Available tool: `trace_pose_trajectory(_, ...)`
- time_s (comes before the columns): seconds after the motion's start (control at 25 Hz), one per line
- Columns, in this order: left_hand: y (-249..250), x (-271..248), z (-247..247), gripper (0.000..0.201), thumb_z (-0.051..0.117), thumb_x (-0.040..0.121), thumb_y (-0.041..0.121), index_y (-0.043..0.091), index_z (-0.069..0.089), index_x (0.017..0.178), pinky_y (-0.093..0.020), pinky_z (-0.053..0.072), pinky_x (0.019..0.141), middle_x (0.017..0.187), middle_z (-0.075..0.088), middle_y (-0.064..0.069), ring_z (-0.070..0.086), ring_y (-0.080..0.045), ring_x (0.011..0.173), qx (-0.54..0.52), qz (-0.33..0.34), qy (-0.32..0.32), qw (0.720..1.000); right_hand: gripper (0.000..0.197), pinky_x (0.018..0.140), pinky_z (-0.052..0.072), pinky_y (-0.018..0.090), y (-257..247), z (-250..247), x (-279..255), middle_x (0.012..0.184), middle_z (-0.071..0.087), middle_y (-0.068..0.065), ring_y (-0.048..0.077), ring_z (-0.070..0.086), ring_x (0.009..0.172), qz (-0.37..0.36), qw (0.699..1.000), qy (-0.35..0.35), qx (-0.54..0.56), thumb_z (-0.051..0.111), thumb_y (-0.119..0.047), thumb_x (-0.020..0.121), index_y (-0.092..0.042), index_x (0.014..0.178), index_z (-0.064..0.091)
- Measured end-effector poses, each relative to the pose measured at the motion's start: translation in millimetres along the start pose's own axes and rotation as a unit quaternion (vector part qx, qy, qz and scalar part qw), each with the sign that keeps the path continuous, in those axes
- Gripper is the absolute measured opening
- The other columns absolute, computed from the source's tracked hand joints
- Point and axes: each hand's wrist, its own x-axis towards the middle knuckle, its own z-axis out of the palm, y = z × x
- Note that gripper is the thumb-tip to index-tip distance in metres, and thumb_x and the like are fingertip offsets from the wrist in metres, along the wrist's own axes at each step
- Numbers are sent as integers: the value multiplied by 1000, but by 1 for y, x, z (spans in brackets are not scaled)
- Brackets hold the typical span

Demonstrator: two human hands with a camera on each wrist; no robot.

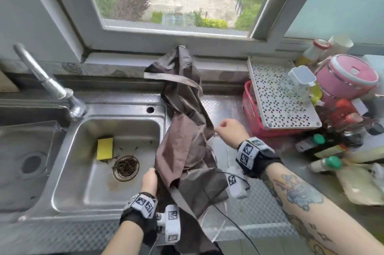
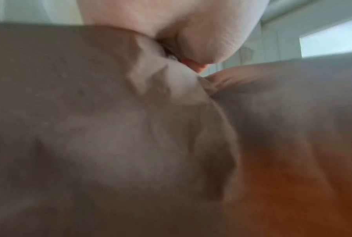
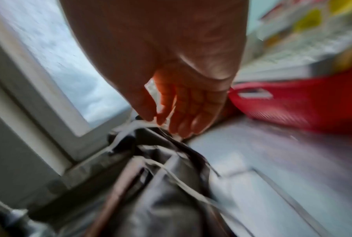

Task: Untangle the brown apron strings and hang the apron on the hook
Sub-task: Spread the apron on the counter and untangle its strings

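Note:
The brown apron (image 1: 185, 146) hangs from its top corner (image 1: 181, 48) at the bottom of the window frame and trails down over the counter beside the sink. I cannot make out a hook there. A flat strap (image 1: 172, 78) crosses its upper part. My left hand (image 1: 150, 177) grips the lower left fold, and in the left wrist view the thumb (image 2: 193, 40) presses into bunched apron cloth (image 2: 110, 128). My right hand (image 1: 229, 130) is at the apron's right edge. Its thumb and forefinger (image 3: 155, 119) meet on a thin pale string (image 3: 142, 124), with the other fingers straight.
A steel sink (image 1: 164, 113) lies to the left, with a yellow sponge (image 1: 105, 148), a filled strainer (image 1: 125, 168) and a tap (image 1: 49, 84). On the right stand a red basket (image 1: 250, 113) under a perforated tray (image 1: 278, 98), a pink cooker (image 1: 349, 77) and several bottles (image 1: 324, 164).

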Motion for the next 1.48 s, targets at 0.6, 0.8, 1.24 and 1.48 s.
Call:
trace_pose_trajectory(0.6, 44, -18, 20, 95, 80, 61, 41, 4, 39, 137, -41, 39, 110, 136, 50, -4, 53, -23, 124, -29, 111, -28, 993, 26, 67, 35, 32, 62, 55, 14, 77, 56, 10, 25, 53, 77, 62, 995, 2, 73, 60, -21, 82, -16, 64, 43)
trace_pose_trajectory(0.8, 56, -10, 24, 43, 57, 82, 4, -2, 54, 124, -39, 39, 102, 127, 59, -19, 55, -34, 120, 25, 152, 59, 986, 16, 74, 32, 32, 84, -4, -1, 108, 61, 25, 38, 57, 104, 98, 986, 96, 96, 50, -24, 94, -9, 97, 46)
trace_pose_trajectory(1.24, 59, -44, 24, 46, 56, 76, 10, 11, 46, 121, -44, 26, 109, 135, 35, -18, 33, -36, 126, 172, 116, 139, 968, 19, 82, 43, 39, 139, -33, -67, 92, 67, 14, 37, 62, 95, 188, 979, 41, -65, 53, -37, 86, -19, 84, 45)
trace_pose_trajectory(1.48, 90, -90, 68, 45, 60, 82, 21, 28, 48, 125, -30, 50, 84, 93, 61, -1, 62, -17, 85, 188, 361, -113, 906, 17, 72, 44, 30, 91, -8, -88, 79, 69, -4, 21, 65, 84, -37, 997, -18, -65, 57, -38, 89, -22, 84, 62)
